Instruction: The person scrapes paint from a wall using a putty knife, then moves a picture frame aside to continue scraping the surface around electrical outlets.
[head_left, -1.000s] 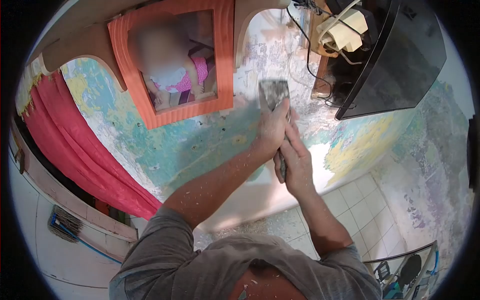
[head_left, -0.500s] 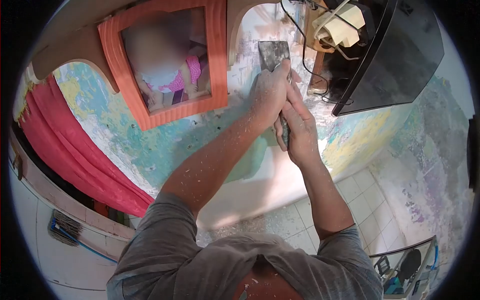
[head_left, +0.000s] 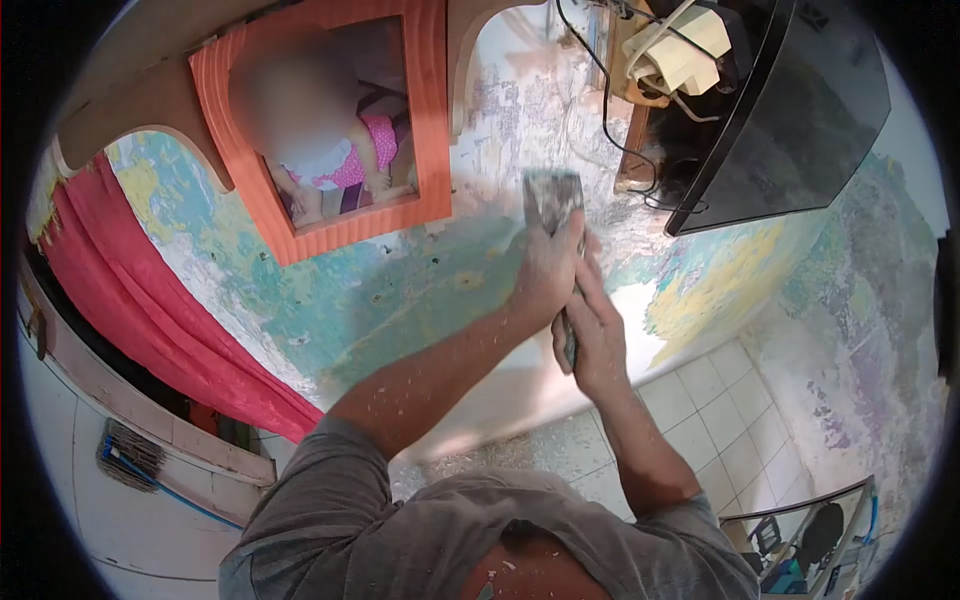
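Observation:
A flat scraper (head_left: 553, 196) with a wide, stained blade is held against the peeling wall (head_left: 420, 290). My left hand (head_left: 548, 268) is closed round its upper part, just below the blade, with fingers partly hidden. Lower down and to the right, my right hand (head_left: 596, 335) grips the handle, whose end shows beneath the palm. Both hands touch each other. Pale flakes dot my forearms. The blade and the left hand are slightly blurred.
An orange-framed picture (head_left: 437, 120) hangs at upper left, beside a red curtain (head_left: 150, 300). A black television (head_left: 790, 120) and cables stand out at upper right. A brush (head_left: 132, 458) lies lower left; a mirror (head_left: 800, 530) stands lower right.
Both hands and the scraper have moved down the wall, toward my body. The elbows bend more, and the grip looks the same.

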